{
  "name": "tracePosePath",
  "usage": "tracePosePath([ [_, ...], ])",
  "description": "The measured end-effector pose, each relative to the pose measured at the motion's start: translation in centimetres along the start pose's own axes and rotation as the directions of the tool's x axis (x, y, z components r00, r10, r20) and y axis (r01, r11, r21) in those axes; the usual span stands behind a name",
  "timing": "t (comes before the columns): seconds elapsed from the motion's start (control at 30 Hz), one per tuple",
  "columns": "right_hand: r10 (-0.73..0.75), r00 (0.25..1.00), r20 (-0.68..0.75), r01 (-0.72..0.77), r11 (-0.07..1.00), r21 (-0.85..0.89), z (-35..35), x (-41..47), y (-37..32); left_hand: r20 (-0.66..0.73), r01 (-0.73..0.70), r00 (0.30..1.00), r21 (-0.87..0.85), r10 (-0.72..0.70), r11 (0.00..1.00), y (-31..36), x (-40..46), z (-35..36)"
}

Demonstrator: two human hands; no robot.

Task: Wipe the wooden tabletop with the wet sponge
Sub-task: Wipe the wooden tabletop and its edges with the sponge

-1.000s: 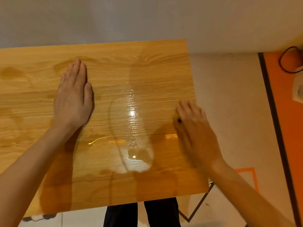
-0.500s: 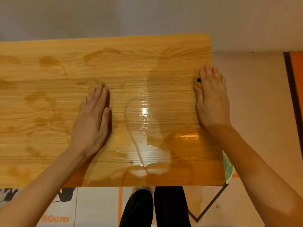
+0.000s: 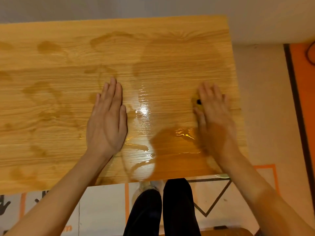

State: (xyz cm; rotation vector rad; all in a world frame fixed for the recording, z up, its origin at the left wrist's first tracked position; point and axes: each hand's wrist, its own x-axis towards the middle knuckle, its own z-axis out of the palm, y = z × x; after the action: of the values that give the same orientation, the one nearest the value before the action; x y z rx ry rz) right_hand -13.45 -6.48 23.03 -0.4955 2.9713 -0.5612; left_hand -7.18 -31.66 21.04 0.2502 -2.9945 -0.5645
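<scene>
Since half a second ago, the right hand has slid back from the far right corner toward the table's middle right, blurred. It presses flat, fingers spread, on a yellow sponge, which peeks out only at the hand's left edge. The left hand lies flat and empty, fingers together, on the wooden tabletop. Between them, glossy wet streaks cover smooth, light-grained wood.
</scene>
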Motion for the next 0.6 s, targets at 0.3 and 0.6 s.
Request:
tracePosePath([
  [0.3, -0.207, 0.978, 0.019, 0.207, 0.965, -0.162, 4.9, -3.0, -10.0, 0.005, 0.008, 1.0, 0.01, -0.008, 1.0, 0.3, -0.2, 0.0],
  [0.6, 0.193, 0.97, -0.146, -0.206, 0.975, -0.087, 1.4, -3.7, -3.7, -0.002, 0.027, 1.0, 0.007, -0.027, 1.0, 0.3, -0.1, -0.2],
])
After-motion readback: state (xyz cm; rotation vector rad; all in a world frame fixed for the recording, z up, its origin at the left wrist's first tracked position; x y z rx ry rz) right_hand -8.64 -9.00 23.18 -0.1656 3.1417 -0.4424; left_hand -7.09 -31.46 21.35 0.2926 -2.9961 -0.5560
